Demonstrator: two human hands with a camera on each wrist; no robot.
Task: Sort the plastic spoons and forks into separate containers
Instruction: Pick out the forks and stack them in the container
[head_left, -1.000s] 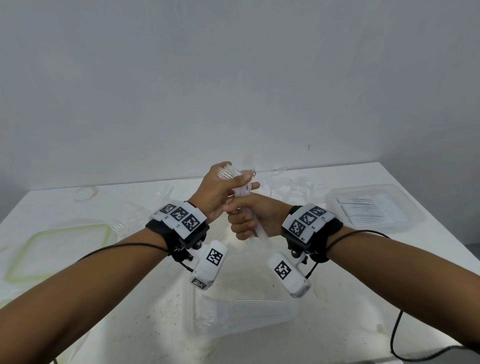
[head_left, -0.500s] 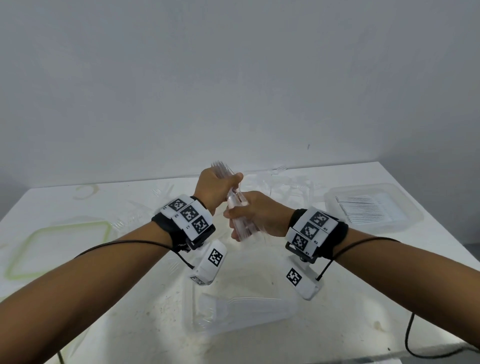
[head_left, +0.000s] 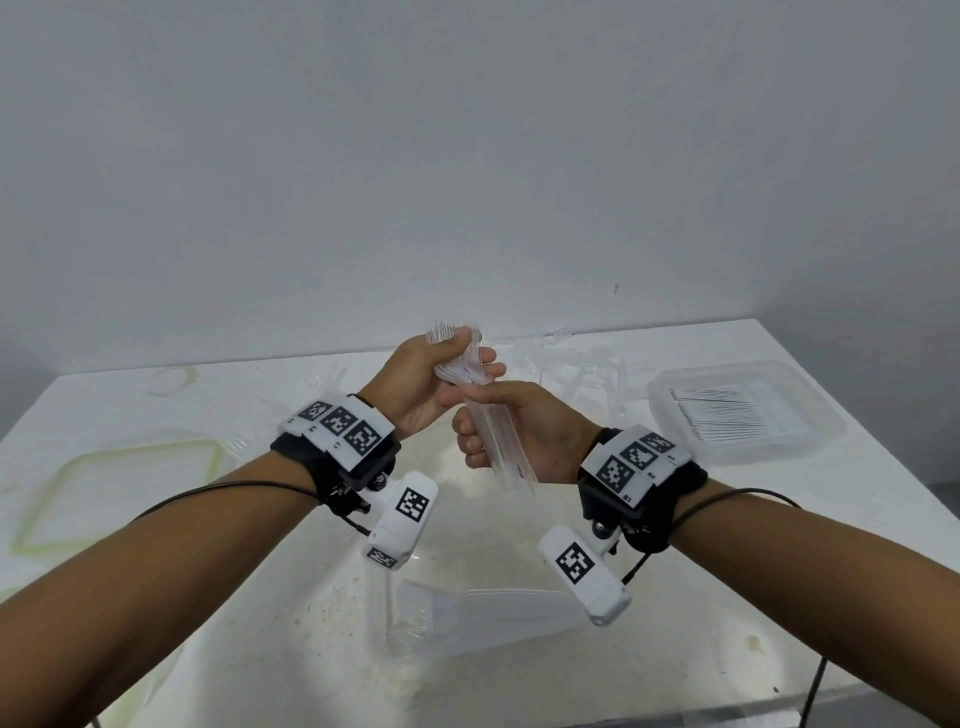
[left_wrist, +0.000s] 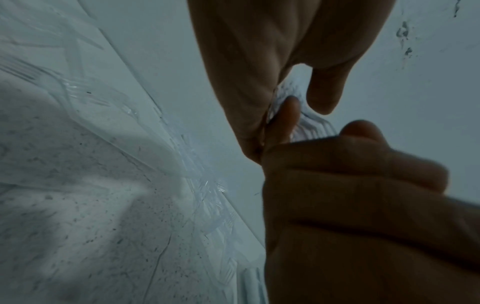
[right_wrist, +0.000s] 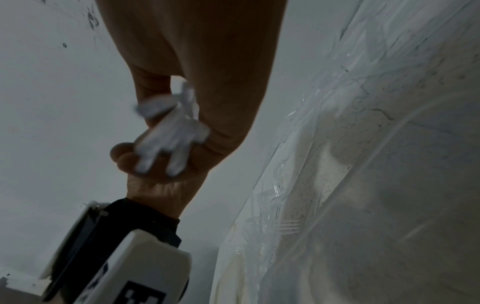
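A bundle of clear plastic forks (head_left: 511, 467) is held upright in the air above the table's middle. My left hand (head_left: 415, 384) grips its upper end, with the tines (head_left: 441, 332) sticking out above the thumb. Just below, my right hand (head_left: 519, 431) is curled round the handles, whose ends poke out under the fist. In the left wrist view the fork tines (left_wrist: 311, 125) show between both hands. In the right wrist view the white handle ends (right_wrist: 171, 133) stick out of my right hand (right_wrist: 207, 61).
A clear container (head_left: 384, 639) with some cutlery stands near the front edge under the hands. Another clear container (head_left: 821, 431) at the right holds stacked cutlery in rows. Loose clear cutlery (head_left: 571, 364) lies at the back. A green-rimmed lid (head_left: 119, 447) lies at the left.
Both hands keep hold of the bundle. It has turned more upright, and the tines now stick out above my left hand. My right wrist has dropped a little.
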